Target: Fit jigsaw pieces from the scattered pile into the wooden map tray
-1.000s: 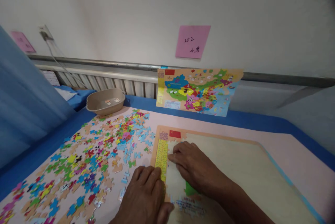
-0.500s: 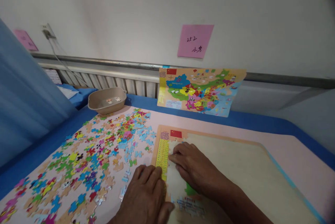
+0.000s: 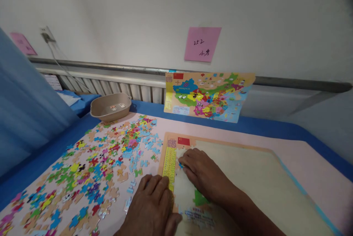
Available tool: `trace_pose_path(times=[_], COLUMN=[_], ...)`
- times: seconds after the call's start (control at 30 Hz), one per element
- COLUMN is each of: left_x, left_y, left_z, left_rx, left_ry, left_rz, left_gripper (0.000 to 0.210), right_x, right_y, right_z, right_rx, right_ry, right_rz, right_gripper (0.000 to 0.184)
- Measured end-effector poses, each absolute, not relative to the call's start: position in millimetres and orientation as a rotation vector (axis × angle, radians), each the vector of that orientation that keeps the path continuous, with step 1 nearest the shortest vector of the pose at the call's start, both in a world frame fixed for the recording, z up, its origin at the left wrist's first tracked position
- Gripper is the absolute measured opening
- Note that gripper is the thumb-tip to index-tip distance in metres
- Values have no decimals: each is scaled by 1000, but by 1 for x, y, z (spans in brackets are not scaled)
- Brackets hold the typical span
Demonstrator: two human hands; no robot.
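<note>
My right hand (image 3: pixel 200 171) is over the left part of the puzzle board (image 3: pixel 248 177), fingers pinched on a small jigsaw piece (image 3: pixel 181 165) with a bit of blue showing; most of it is hidden. Lying flat across the board's left edge is my left hand (image 3: pixel 153 204), palm down, beside the fitted yellow strip (image 3: pixel 169 162). A red flag section (image 3: pixel 183 141) is in place at the top left corner. Under my right wrist a green piece (image 3: pixel 200 198) shows, and a white section with printed text (image 3: pixel 197 217) lies near the bottom.
Many loose jigsaw pieces (image 3: pixel 96 169) are spread over the pink sheet to the left. Behind them stands a beige basin (image 3: pixel 110 108) with a few pieces inside. A printed map picture (image 3: pixel 206 98) leans against the wall rail. A blue curtain (image 3: pixel 30 111) hangs at the left.
The view has shifted slightly. My right hand has turned a little near the yellow strip, and blue on the held piece now shows. My left hand stays on the board's edge.
</note>
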State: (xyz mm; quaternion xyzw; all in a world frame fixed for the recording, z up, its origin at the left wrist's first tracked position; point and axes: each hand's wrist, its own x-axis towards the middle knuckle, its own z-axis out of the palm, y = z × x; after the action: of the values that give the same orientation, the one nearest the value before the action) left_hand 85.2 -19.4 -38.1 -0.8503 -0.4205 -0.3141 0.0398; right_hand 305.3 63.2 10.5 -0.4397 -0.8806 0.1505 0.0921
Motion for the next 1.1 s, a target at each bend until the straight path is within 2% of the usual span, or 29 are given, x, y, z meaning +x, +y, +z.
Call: trace_pose_path(times=[0.2, 0.73, 1.1], left_x=[86, 86, 85], left_y=[-20, -19, -16], left_z=[-36, -35, -42], left_rx=[-2590, -2592, -2519], left_ry=[-1271, -1275, -1204], left_rz=[-961, -969, -969], left_gripper=[31, 28, 33], right_x=[303, 297, 296], right_y=[64, 64, 64], right_z=[9, 11, 12], right_rx=[-1475, -1548, -1581], right_ry=[-2576, -2555, -2527], right_rz=[372, 376, 438], right_gripper=[12, 12, 15])
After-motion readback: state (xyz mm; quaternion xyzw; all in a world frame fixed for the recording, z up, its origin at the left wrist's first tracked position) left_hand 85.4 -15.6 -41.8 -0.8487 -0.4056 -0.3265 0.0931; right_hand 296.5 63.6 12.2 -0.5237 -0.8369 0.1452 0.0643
